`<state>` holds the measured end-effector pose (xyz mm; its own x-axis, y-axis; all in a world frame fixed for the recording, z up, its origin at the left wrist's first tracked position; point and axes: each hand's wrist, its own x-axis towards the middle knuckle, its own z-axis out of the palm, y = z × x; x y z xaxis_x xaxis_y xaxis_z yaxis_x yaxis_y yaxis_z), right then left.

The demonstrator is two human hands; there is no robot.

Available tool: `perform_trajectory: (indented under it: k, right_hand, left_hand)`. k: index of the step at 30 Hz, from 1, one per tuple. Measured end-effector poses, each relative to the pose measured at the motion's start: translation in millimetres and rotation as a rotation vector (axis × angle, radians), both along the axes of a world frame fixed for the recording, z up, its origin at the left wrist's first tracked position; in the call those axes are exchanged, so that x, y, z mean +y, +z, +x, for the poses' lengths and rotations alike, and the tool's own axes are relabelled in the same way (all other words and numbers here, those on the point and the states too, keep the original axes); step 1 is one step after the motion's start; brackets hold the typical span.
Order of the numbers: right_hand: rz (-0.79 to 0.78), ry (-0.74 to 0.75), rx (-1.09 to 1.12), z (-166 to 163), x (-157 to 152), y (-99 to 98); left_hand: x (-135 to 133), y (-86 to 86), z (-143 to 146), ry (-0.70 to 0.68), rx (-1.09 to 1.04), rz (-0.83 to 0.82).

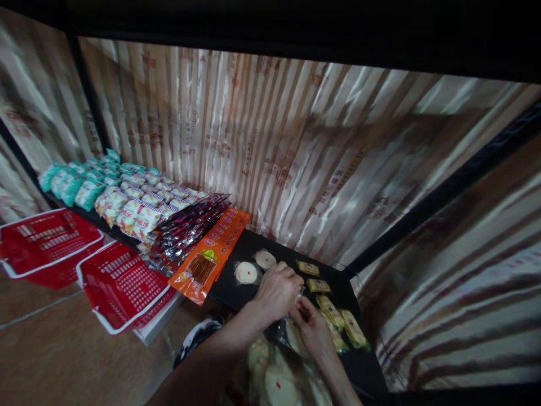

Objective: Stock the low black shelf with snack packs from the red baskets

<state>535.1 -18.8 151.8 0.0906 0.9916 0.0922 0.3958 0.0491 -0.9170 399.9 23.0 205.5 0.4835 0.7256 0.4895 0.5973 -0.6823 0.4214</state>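
My left hand (279,290) is closed over the black shelf (245,248), its fingertips bent down and partly hidden. Close beside it, my right hand (310,322) pinches clear plastic; a shiny bit of it shows between the two hands. Just below my right fingers is a pale round cake (295,336) in a clear wrapper; whether the hand bears its weight I cannot tell. Two more wrapped round cakes, one white (246,273) and one behind it (266,259), lie left of my hands. A large clear bag (281,386) with round cakes is beneath my forearms.
Several small yellow packets (330,312) lie on the right of the shelf. Leftward are an orange snack packet (211,254), dark shiny packets (186,231), white bags (141,217) and teal bags (70,183). Red baskets (122,285) stand in front; a black post (443,186) slants at right.
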Motion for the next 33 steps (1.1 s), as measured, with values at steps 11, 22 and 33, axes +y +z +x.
perform_trajectory:
  k: [11, 22, 33]
  right_hand:
    - [-0.039, -0.099, 0.084, 2.5, 82.1, -15.9]
    - [-0.011, -0.114, 0.113, -20.2, 181.7, -30.8]
    - [0.004, -0.120, -0.196, -29.0, 266.2, -65.7]
  left_hand:
    - [49.8, -28.2, 10.0, 0.289, -0.393, -0.102]
    - [109.3, -61.6, 0.4, 0.393, -0.362, -0.226]
    - [149.1, -84.6, -6.9, 0.385, -0.209, -0.378]
